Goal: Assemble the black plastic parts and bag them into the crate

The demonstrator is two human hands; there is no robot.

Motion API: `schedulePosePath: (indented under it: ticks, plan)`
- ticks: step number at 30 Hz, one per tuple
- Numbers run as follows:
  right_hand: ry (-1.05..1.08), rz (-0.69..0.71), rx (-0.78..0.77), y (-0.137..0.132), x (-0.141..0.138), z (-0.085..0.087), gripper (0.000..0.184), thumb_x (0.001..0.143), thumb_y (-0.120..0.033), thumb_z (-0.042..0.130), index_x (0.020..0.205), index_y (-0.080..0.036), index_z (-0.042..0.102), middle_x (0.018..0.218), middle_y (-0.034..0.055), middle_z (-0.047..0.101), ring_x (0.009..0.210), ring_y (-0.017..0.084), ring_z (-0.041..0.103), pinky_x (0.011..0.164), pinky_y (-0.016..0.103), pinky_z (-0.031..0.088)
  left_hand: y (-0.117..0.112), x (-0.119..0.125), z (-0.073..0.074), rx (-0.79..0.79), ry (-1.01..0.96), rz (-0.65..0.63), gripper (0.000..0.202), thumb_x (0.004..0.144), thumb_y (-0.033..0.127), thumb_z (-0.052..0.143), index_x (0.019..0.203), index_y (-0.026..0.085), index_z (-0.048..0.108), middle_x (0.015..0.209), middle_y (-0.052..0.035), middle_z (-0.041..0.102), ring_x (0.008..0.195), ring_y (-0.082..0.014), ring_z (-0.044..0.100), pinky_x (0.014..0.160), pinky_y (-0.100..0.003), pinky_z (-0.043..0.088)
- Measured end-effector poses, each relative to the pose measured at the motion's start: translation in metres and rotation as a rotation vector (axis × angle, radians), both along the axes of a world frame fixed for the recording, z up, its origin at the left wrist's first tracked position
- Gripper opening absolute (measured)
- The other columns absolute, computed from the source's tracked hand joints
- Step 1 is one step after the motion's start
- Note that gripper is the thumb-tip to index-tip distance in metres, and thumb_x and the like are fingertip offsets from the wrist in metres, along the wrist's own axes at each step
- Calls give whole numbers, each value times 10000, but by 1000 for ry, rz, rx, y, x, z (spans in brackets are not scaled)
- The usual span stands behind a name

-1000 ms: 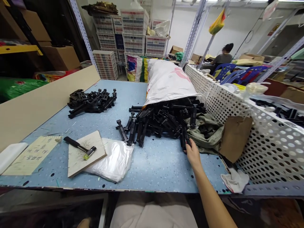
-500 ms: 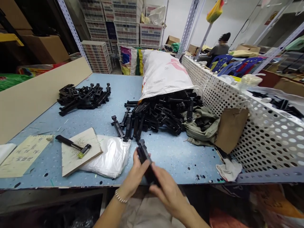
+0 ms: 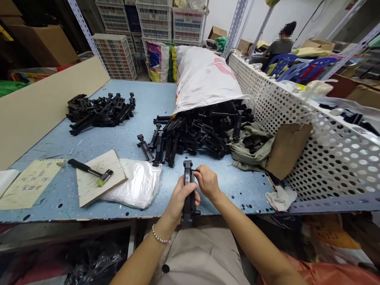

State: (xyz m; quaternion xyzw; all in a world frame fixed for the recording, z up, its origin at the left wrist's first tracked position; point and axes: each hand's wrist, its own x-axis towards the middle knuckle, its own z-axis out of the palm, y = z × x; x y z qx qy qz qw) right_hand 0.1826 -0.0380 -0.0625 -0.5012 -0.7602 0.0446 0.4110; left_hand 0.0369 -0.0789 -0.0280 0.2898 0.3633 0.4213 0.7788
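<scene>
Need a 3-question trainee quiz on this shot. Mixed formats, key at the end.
1. True or false: the hammer lies on top of the pale board.
2. What is the left hand gripping?
A) the hammer
B) a black part
C) the white sack
3. Fill in the blank: the beaded bracelet is on the person's ____ wrist.

Key:
1. True
2. B
3. left

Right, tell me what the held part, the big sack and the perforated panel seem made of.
Held part: probably plastic, satin black, showing faint highlights. Big sack: likely woven plastic, matte white, softly creased. Perforated panel: perhaps painted metal, smooth, pale, with regular round holes.
</scene>
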Motion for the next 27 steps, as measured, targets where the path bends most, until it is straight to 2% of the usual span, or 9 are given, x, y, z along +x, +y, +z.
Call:
schedulePosePath:
  ticks: [3, 7, 9, 11, 13, 16, 19, 23, 27]
  plan:
    - [31, 84, -109, -18, -7, 2, 362, 998, -401, 252, 828, -210, 509, 735, 35, 538, 692, 176, 501, 641, 309, 395, 13, -5, 3, -30, 39, 171, 346, 720, 390, 690, 950, 167, 559, 765, -1, 658, 603, -108, 623, 575, -210, 497]
    - [-18, 265, 30, -55, -13, -5, 353, 980, -452, 277, 910, -203, 517, 792, 60, 564, 715, 197, 486, 657, 339, 393, 26, -12, -3, -72, 96, 235, 353, 717, 470, 667, 828, 144, 589, 703, -24, 663, 613, -136, 636, 552, -213, 487]
    - [-79, 288, 21, -55, -11, -10, 339, 981, -432, 291, 877, -206, 521, 751, 49, 548, 688, 193, 470, 634, 329, 379, 30, -14, -13, -78, 149, 232, 368, 722, 499, 646, 808, 145, 589, 702, -42, 676, 641, -176, 660, 551, -241, 499]
    - [-150, 304, -40, -37, -1, -12, 337, 985, -397, 297, 829, -210, 531, 716, 38, 541, 675, 187, 471, 635, 320, 380, 32, -11, -28, -35, 235, 220, 377, 750, 502, 610, 877, 148, 605, 777, -69, 701, 734, -226, 687, 605, -294, 531]
    - [-172, 191, -45, -2, 17, -10, 323, 985, -346, 302, 840, -209, 557, 757, 53, 568, 731, 197, 502, 691, 330, 405, 29, -4, -45, 82, 371, 209, 382, 786, 449, 581, 1034, 160, 610, 946, -97, 712, 921, -265, 679, 751, -363, 546]
    - [-176, -232, -40, 57, 51, -3, 254, 937, -310, 417, 1100, -183, 565, 1071, 138, 584, 1003, 269, 507, 842, 406, 415, 18, 13, -70, 344, 632, 190, 466, 829, 296, 527, 1283, 193, 515, 1260, -117, 609, 1215, -267, 531, 1018, -437, 422]
    - [-248, -381, -108, 92, 76, 3, 376, 874, -258, 515, 1240, -171, 515, 1176, 167, 560, 1070, 314, 485, 867, 451, 415, 9, 23, -82, 553, 821, 146, 512, 839, 207, 483, 1351, 213, 471, 1396, -112, 495, 1326, -267, 401, 1114, -486, 297]
    - [-133, -354, -43, 75, 73, 10, 403, 880, -267, 508, 1272, -180, 482, 1121, 154, 584, 1033, 309, 515, 860, 473, 437, 14, 22, -71, 629, 804, 168, 493, 864, 281, 519, 1353, 250, 471, 1434, -100, 441, 1360, -275, 338, 1137, -506, 245]
    - [115, -137, 16, 14, 33, 27, 453, 867, -274, 546, 1308, -244, 451, 1165, 117, 569, 1097, 291, 513, 913, 488, 445, 33, 24, -39, 530, 398, 150, 679, 851, 447, 575, 1438, 253, 294, 1477, -108, 376, 1371, -258, 335, 1127, -439, 275]
